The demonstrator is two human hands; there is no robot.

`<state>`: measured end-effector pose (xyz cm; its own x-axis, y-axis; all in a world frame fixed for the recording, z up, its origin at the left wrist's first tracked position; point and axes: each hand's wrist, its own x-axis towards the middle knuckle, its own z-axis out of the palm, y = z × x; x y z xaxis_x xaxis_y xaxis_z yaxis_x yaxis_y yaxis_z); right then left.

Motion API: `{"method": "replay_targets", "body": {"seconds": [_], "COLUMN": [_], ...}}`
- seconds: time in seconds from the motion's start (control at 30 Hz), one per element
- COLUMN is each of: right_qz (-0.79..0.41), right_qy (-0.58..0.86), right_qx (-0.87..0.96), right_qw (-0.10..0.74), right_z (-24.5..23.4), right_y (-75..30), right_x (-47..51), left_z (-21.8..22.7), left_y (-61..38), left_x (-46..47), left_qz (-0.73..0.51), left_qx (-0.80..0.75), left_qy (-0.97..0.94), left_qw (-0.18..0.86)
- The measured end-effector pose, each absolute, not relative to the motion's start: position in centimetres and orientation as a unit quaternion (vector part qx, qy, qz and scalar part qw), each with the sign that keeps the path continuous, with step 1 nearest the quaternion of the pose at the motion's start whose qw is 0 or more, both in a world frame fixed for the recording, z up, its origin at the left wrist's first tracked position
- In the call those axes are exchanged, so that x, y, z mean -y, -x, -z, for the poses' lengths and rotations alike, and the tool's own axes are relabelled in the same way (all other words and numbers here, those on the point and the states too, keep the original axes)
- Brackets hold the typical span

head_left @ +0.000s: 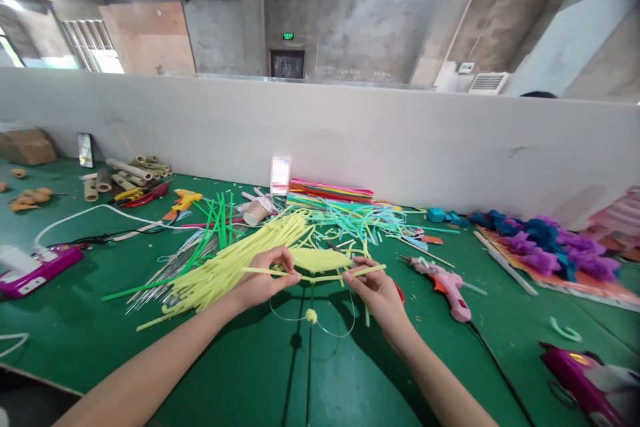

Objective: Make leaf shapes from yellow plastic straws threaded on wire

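My left hand (pixel 267 275) pinches a pale yellow pipe cleaner (pixel 321 278) between thumb and fingers. The other part of this strip is pinched by my right hand (pixel 379 290), so it runs almost level between the two hands, with ends sticking out past both. Just behind it is a pale yellow fuzzy leaf-shaped piece (pixel 320 259); what holds it up is hard to make out. Below the strip hangs a thin clear wire loop with a small yellow fuzzy ball (pixel 311 315). A bit of red handle (pixel 400 292) shows behind my right hand.
A bundle of yellow pipe cleaners (pixel 235 260) lies to the left. Nearby are a pink glue gun (pixel 453 290), a yellow glue gun (pixel 186 200), purple and blue fuzzy pieces (pixel 555 243), bamboo tubes (pixel 133 173) and a power strip (pixel 45 270). A white partition (pixel 400 140) stands behind.
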<state>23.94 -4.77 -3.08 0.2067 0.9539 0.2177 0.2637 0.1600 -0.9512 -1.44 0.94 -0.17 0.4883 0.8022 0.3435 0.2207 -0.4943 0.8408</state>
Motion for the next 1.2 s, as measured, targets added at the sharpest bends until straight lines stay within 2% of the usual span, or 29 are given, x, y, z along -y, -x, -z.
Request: {"method": "replay_targets", "body": {"seconds": [0.57,1.03,1.2], "right_qz": [-0.315,-0.331,-0.36], "right_qy": [0.584,0.564,0.569], "right_qx": [0.48,0.494,0.444], "right_qw": [0.574,0.574,0.591], "right_z": [1.8,1.3,1.3], "right_y": [-24.8,-24.6,-25.4], "right_x": [4.6,4.7,4.7], "left_z": [0.2,-0.3,-0.2], "left_y": [2.6,2.6,3.3], "left_x": [-2.3,-2.2,-3.1], "left_qz": [-0.451,-0.459,-0.484], "left_qx": [-0.375,-0.381,-0.38], "left_qy": [-0.745,-0.735,-0.722], "left_qw": [0.318,0.321,0.316]}}
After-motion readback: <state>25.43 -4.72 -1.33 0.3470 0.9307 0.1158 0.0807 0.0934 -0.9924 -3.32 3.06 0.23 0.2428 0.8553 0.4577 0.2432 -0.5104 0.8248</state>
